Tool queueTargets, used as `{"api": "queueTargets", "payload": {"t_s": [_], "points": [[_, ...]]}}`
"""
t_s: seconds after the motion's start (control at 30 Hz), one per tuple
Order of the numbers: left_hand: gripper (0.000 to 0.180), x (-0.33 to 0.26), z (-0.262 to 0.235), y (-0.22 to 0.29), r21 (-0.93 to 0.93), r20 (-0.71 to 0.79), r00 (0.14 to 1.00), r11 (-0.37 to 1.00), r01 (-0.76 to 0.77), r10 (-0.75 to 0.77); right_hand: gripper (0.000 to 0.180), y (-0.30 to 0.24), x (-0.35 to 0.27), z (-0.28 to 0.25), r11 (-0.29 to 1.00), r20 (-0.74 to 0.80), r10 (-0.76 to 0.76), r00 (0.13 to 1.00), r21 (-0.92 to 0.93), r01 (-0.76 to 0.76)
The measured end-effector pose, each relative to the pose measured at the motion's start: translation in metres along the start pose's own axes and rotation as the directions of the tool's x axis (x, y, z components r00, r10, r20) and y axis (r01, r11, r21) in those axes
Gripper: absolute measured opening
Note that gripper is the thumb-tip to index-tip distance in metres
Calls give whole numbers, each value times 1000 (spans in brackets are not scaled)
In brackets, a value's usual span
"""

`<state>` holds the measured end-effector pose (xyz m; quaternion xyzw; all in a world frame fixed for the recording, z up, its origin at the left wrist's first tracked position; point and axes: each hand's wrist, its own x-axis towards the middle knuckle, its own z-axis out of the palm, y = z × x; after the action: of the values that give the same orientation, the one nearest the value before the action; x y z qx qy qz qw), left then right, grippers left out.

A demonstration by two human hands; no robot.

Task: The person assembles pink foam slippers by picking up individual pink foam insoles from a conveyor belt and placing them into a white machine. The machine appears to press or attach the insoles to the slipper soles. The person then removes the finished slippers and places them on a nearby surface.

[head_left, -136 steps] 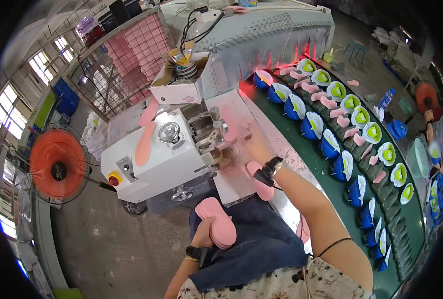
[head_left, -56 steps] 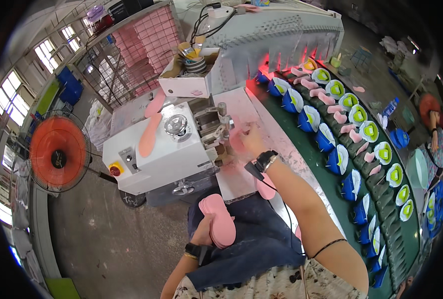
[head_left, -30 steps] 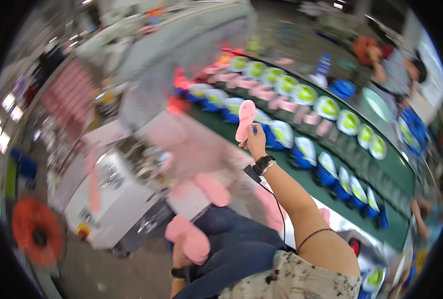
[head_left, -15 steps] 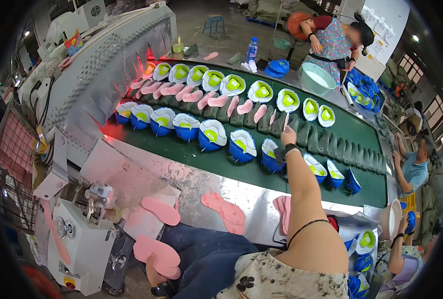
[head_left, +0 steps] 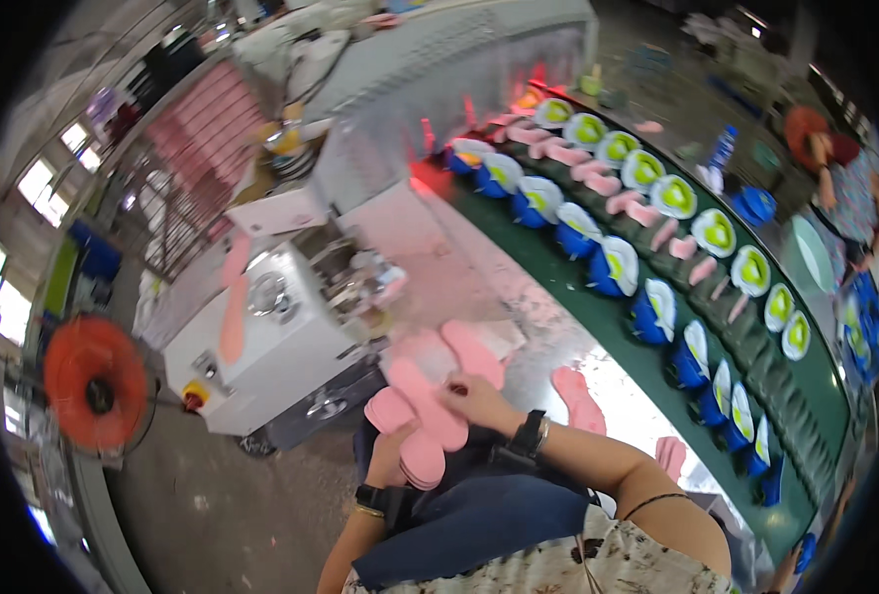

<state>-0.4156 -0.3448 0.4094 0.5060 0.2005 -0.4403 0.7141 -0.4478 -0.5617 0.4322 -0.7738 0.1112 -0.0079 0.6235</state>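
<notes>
A stack of pink insoles (head_left: 422, 460) is held over my lap in my left hand (head_left: 390, 457), with the fingers wrapped round it. At its right side, the fingers of my right hand (head_left: 477, 403) pinch the edge of a single pink insole (head_left: 425, 396) that lies slanted across the stack. Just beyond, another pink insole (head_left: 474, 353) rests on the metal worktop. More pink insoles (head_left: 580, 399) lie farther right on the metal ledge, and a few (head_left: 670, 457) are partly behind my right arm.
A green conveyor belt (head_left: 519, 238) carries blue-and-white shoe uppers (head_left: 613, 267) and a row of dark shoe lasts (head_left: 771, 421), some topped with pink insoles. At left stand a white machine (head_left: 251, 342) and an orange fan (head_left: 95, 386). A person (head_left: 845, 188) stands across the belt.
My view has swung left. My right hand has come back from the lasts on the belt to the insole stack, and my left hand has raised the stack in front of me.
</notes>
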Motion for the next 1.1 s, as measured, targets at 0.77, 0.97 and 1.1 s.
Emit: {"api": "queueTargets", "payload": {"t_s": [0.77,0.97,1.1], "points": [[56,-23,-40,-21,-208,91,996,978,-1,20,25,-8,184,-5,872,-399,-302,866,-483,82],[49,-46,-51,-20,-129,-53,998,990,-48,41,24,-11,238,5,910,-333,278,901,392,-135],[50,-17,-65,-33,126,44,969,961,-245,241,20,23,226,-63,980,-577,2,817,164,113]]}}
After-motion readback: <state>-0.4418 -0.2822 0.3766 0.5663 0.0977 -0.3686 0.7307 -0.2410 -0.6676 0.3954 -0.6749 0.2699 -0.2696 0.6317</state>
